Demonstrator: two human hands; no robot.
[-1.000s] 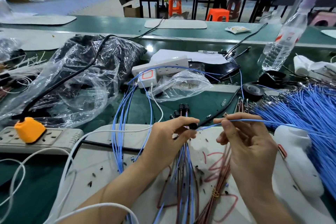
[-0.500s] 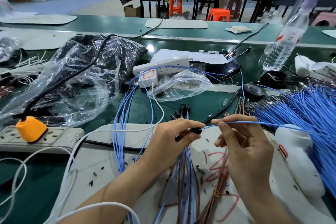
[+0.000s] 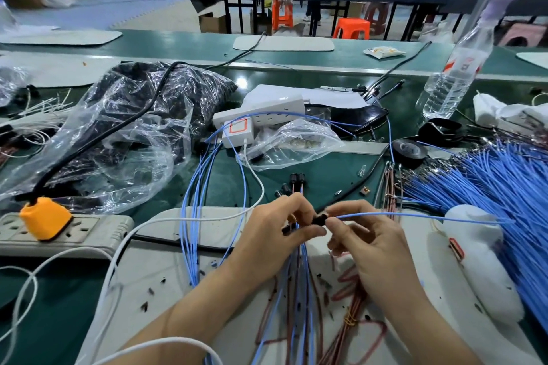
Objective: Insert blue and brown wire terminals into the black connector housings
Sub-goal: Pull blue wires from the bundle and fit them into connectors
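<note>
Two hands meet above a pale mat (image 3: 166, 270) on the green counter (image 3: 225, 175), just left of a big pile of blue wires (image 3: 489, 181). The left hand (image 3: 272, 237) pinches a small black connector housing (image 3: 319, 220) between thumb and fingertips, with its long axis level and pointing toward the pile. The right hand (image 3: 373, 243) pinches one blue wire (image 3: 415, 215) at the housing's end, and the wire runs straight to the pile.

My left hand (image 3: 267, 241) pinches a small black housing (image 3: 319, 220). My right hand (image 3: 367, 243) pinches a blue wire (image 3: 421, 214), its end at the housing's mouth; seating unclear. The wire trails right over the pile of blue wires (image 3: 489, 184). Grey mat (image 3: 166, 270) below.
</note>
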